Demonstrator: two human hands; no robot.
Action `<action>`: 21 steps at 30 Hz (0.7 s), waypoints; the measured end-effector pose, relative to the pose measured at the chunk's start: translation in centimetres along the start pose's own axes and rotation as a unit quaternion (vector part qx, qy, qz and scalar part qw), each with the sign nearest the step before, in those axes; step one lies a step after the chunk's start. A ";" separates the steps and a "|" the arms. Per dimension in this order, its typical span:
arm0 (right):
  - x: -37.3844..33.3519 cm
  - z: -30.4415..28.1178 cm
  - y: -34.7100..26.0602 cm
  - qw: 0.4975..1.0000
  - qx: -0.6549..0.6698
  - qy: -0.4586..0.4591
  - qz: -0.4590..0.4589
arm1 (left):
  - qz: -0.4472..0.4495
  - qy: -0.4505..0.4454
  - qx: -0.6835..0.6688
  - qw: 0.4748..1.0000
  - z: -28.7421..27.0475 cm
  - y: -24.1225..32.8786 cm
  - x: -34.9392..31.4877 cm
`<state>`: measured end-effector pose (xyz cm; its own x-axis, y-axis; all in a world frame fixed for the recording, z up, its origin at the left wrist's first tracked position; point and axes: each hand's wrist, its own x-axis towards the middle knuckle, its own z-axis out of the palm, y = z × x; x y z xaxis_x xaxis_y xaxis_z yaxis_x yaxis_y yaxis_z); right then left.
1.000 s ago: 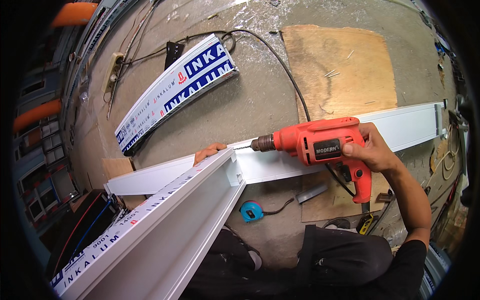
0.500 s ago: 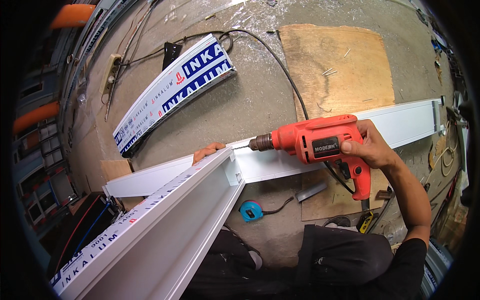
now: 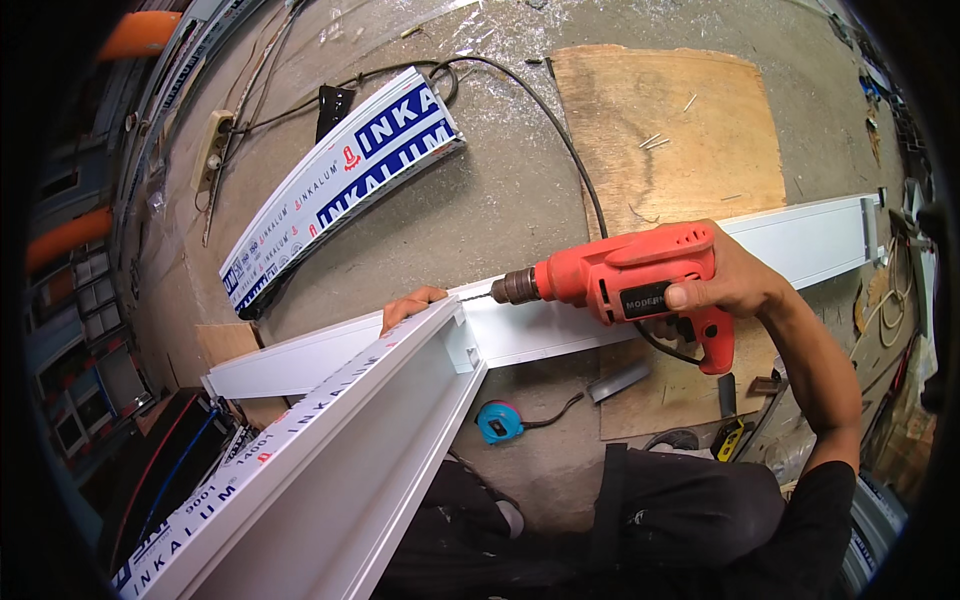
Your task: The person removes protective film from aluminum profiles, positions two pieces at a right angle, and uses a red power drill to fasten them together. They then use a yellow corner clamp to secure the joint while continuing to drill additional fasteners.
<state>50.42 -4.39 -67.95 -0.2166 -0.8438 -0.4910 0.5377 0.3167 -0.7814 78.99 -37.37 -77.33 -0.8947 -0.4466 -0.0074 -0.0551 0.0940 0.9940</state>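
A person with dark trousers (image 3: 690, 500) crouches over white metal profiles on a bare floor. Their right hand (image 3: 735, 280) is closed around the back of a red drill (image 3: 630, 275), thumb lying along its side; whether a finger presses the trigger I cannot tell. The drill points left, toward the other hand, and its thin bit (image 3: 472, 298) reaches the corner where an angled profile (image 3: 330, 415) meets a crosswise profile (image 3: 540, 325). I cannot tell whether the tip has entered the metal.

The left hand (image 3: 412, 305) is just beyond that corner, fingers bent over the far side of the angled profile; much of it is hidden, so I cannot tell how firmly it holds. The angled profile, with printed film along its upper face, slants from this hand back toward the person. The crosswise profile passes beneath the drill and extends outward past both hands.

Between the hands, nearer the person, lies a blue tape measure (image 3: 499, 422); a short grey metal piece (image 3: 619, 382) sits closer to the right hand. Beyond the right hand is a plywood sheet (image 3: 670, 110), and beyond the left, a short film-wrapped profile (image 3: 340, 190).
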 end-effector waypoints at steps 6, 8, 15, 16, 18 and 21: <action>0.2 0.4 -1.0 0.999 0.006 0.015 0.040 | 0.138 0.114 -0.326 0.928 1.4 -5.6 -0.1; 0.2 0.4 -1.1 0.999 0.009 0.016 0.050 | 0.123 0.108 -0.277 0.947 1.7 -5.9 -0.5; 0.4 0.6 -1.1 0.998 0.026 0.029 0.054 | 0.051 -0.002 -0.042 0.998 -1.7 -3.4 -0.6; 0.4 0.6 -1.2 0.998 0.028 0.028 0.058 | 0.055 -0.007 -0.042 0.998 -1.7 -3.6 -0.6; 0.4 0.7 -1.3 0.997 0.028 0.025 0.061 | 0.037 0.039 -0.053 0.997 -0.9 -4.2 -1.0; 0.4 0.7 -1.5 0.998 0.024 0.024 0.059 | 0.117 0.159 -0.244 0.949 1.0 -5.2 -0.1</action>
<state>50.13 -5.49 -66.71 -0.1881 -0.7795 -0.5975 0.5999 0.3905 -0.6983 78.94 -36.92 -82.57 -0.6733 -0.7181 0.1759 0.4102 -0.1649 0.8969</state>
